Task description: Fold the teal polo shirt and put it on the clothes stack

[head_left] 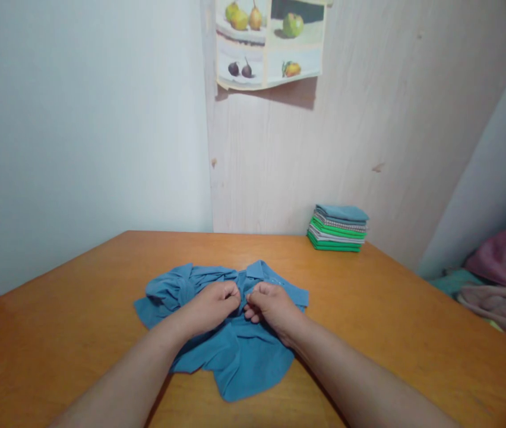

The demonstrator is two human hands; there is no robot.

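Note:
A crumpled blue shirt (253, 356) lies spread in loose folds on the wooden table, its collar toward the far right side and small pale buttons near it. Over the shirt's middle, my left hand (217, 304) is closed, with thumb and fingers pinching the cloth. My right hand (275, 306) sits just beside it, its thumb and forefinger pinched on the shirt and the other fingers curled below. The two hands are close together, and the bit of fabric between the fingertips is mostly hidden.
A stack of folded cloths (337, 229), green, grey, checked and blue, stands at the table's (413, 333) back right. Behind it rises a wall with a sheet of fruit pictures (271, 44). Pink and beige fabrics (502, 279) lie beyond the right edge.

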